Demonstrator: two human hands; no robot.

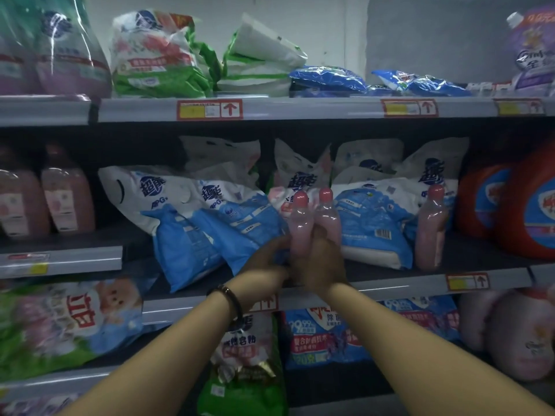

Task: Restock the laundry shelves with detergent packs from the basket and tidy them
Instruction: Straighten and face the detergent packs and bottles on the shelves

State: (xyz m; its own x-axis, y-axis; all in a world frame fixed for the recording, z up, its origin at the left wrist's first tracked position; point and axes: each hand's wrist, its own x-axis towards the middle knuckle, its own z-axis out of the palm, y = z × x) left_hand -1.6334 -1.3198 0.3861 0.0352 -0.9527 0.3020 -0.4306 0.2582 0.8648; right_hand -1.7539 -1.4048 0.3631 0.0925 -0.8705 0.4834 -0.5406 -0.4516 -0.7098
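Observation:
Two slim pink bottles [315, 219] with pink caps stand side by side at the front of the middle shelf [390, 285]. My right hand [319, 262] grips their lower part. My left hand [265, 262], with a dark band on its wrist, touches the bottles' left side and the corner of a blue-and-white detergent pack [240, 223] that leans there. A third pink bottle [431, 228] stands alone to the right. More blue-and-white packs [372, 217] lie behind the bottles.
Pink bottles [66, 193] stand at the middle shelf's left, red jugs [510, 202] at its right. The top shelf holds green-and-white bags [159, 55] and flat blue packs [327, 78]. Below are a green-and-pink bag [66, 322] and blue packs [324, 334].

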